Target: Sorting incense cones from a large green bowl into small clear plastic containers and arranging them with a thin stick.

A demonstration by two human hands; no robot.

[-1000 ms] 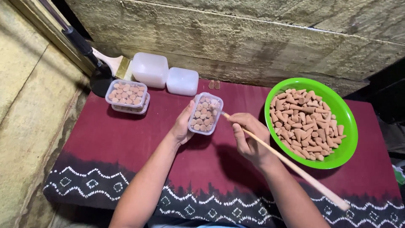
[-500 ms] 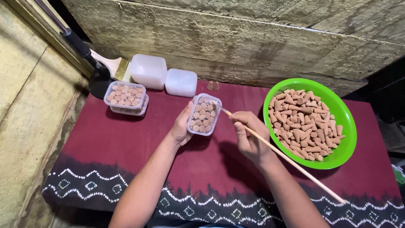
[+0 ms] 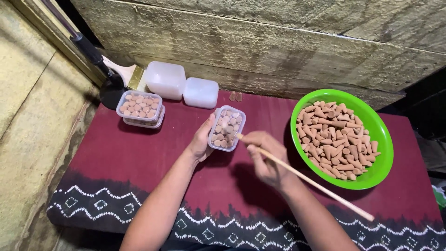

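Holding a small clear tub (image 3: 226, 128) up off the tabletop (image 3: 139, 162), the left hand (image 3: 200, 142) wraps its fingers around the tub's side. The tub is partly full of little brown cones standing close together. The right hand (image 3: 265, 155) is closed around a long thin wooden stick (image 3: 306, 180), pinching it near one end, and that tip touches the tub's rim by the cones.

The tub looks light and thin, so it may bend if squeezed hard. The sides are the best place to hold it, the way the left hand does now. The cones look dry and crumbly, like they could chip or tip over from a rough poke. The stick looks stiff and light, and holding it close to the tip probably gives the most careful touch.

A green bowl (image 3: 381, 139) full of loose cones sits on the right side of the tabletop, near the right hand. Another filled tub (image 3: 139, 109) rests on the left, well apart from the hands. Two white lidded boxes (image 3: 165, 79) sit by the wall, with a paintbrush (image 3: 123, 72) just beside them. The red cloth (image 3: 116, 204) has a dark edge with white patterns.
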